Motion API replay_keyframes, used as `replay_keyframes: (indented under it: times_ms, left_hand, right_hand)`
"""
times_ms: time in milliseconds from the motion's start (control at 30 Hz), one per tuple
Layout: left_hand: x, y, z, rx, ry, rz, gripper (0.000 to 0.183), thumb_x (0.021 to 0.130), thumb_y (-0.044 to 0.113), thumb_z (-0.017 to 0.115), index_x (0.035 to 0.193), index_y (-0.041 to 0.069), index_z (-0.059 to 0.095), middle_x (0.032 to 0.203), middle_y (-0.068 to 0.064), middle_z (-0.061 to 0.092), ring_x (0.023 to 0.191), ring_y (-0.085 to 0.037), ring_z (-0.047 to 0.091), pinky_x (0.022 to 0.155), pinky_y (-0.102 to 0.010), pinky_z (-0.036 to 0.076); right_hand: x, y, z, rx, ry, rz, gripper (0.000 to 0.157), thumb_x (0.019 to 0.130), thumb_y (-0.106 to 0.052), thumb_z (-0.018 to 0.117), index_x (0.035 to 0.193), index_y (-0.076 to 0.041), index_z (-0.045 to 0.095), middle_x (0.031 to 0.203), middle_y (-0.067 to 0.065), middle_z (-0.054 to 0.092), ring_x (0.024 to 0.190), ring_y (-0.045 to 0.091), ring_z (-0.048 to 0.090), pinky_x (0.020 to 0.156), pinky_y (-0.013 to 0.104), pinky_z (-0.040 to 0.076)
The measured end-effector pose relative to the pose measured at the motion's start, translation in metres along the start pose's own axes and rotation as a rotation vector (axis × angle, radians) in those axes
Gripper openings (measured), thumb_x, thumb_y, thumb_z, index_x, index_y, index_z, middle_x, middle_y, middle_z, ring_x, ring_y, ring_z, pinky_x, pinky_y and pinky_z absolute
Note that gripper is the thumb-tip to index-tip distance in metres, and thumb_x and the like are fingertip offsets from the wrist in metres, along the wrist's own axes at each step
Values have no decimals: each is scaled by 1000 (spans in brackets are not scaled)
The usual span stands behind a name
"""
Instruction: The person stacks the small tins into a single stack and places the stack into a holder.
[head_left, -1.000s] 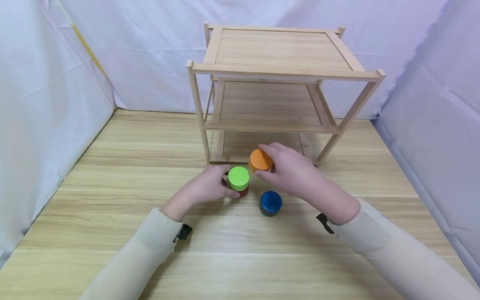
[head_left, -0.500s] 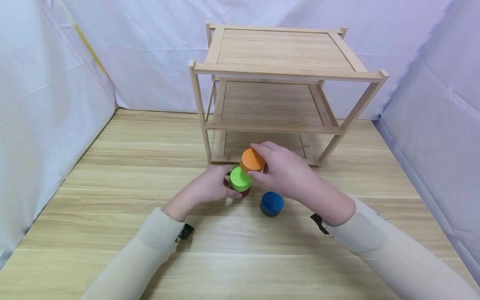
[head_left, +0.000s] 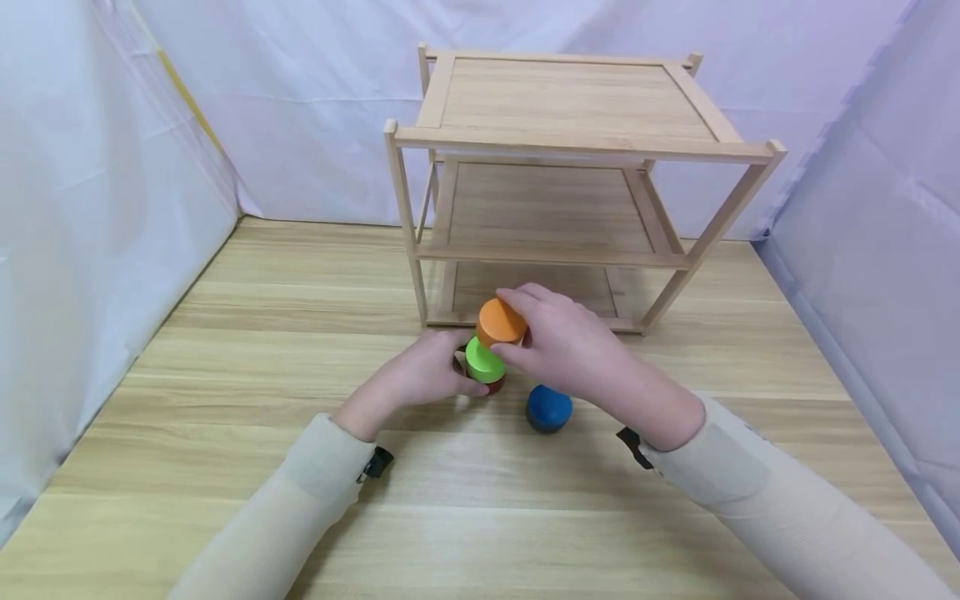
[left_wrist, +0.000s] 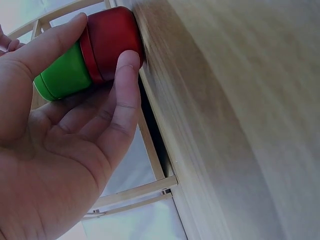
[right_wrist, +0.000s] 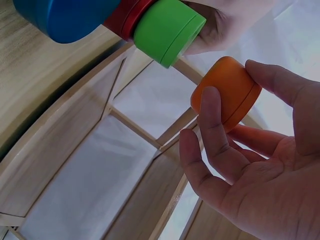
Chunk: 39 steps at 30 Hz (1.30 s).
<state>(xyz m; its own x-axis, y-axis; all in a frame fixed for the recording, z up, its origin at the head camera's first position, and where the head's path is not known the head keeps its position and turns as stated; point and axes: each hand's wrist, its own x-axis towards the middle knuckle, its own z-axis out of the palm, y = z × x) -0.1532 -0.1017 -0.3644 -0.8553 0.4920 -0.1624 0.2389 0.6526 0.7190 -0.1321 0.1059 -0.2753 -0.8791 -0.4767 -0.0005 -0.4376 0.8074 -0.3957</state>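
My left hand (head_left: pixel 420 368) grips a small red round tin (left_wrist: pixel 111 40) that stands on the table. Thumb and fingers lie around it, the thumb near its seam with a green tin (head_left: pixel 483 362) stacked on top. My right hand (head_left: pixel 570 337) pinches an orange round tin (head_left: pixel 500 322) between thumb and fingers. In the right wrist view this orange tin (right_wrist: pixel 226 92) hangs apart from the green tin (right_wrist: pixel 169 31), a short gap above it. A blue round tin (head_left: pixel 549 408) stands on the table right of the stack, below my right hand.
A three-tier wooden shelf (head_left: pixel 581 146) stands just behind the tins. Its front left post (head_left: pixel 411 233) rises close behind my left hand. White cloth walls (head_left: pixel 97 208) border the wooden table (head_left: pixel 465 542) at the back and both sides.
My right hand has carried the orange tin leftward, from beside the green tin to above it. My left hand stays around the stack, and the head view shifts slightly.
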Motion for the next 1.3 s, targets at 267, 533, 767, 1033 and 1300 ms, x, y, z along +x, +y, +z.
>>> replay_keyframes:
  times_ms: [267, 533, 767, 1033, 1300]
  left_hand:
    - [1, 2, 0, -1, -3, -22, 52, 86, 18, 91, 132, 13, 68, 120, -2, 77, 91, -14, 72, 85, -31, 62]
    - [-2, 3, -2, -2, -1, -39, 54, 87, 18, 91, 135, 13, 67, 125, -3, 75, 95, -17, 70, 90, -34, 62]
    - [-1, 4, -1, -26, -9, -43, 51, 87, 17, 90, 133, 14, 69, 125, -3, 76, 91, -15, 73, 87, -32, 63]
    - [0, 1, 0, -14, -9, -31, 49, 87, 19, 90, 132, 15, 70, 128, -2, 76, 93, -14, 72, 85, -31, 62]
    - [0, 1, 1, -12, -8, -45, 46, 87, 19, 90, 129, 16, 71, 126, 1, 76, 94, -15, 70, 86, -32, 61]
  right_hand:
    - [1, 0, 4, 2, -3, -14, 69, 96, -30, 81, 154, -4, 53, 142, 11, 65, 111, 26, 71, 94, 41, 64]
    - [3, -1, 11, 4, -19, -32, 67, 96, -29, 81, 153, -4, 55, 141, 10, 66, 109, 25, 70, 92, 40, 64]
    - [3, -1, 16, -18, -41, -55, 67, 96, -27, 80, 153, -4, 55, 144, 13, 65, 108, 24, 71, 90, 38, 64]
    - [2, -1, 18, -46, -64, -51, 68, 97, -31, 80, 155, -7, 54, 144, 12, 65, 100, 22, 71, 79, 33, 63]
    - [3, 0, 21, -27, -58, -57, 69, 97, -31, 79, 155, -4, 53, 144, 12, 66, 100, 21, 72, 82, 34, 64]
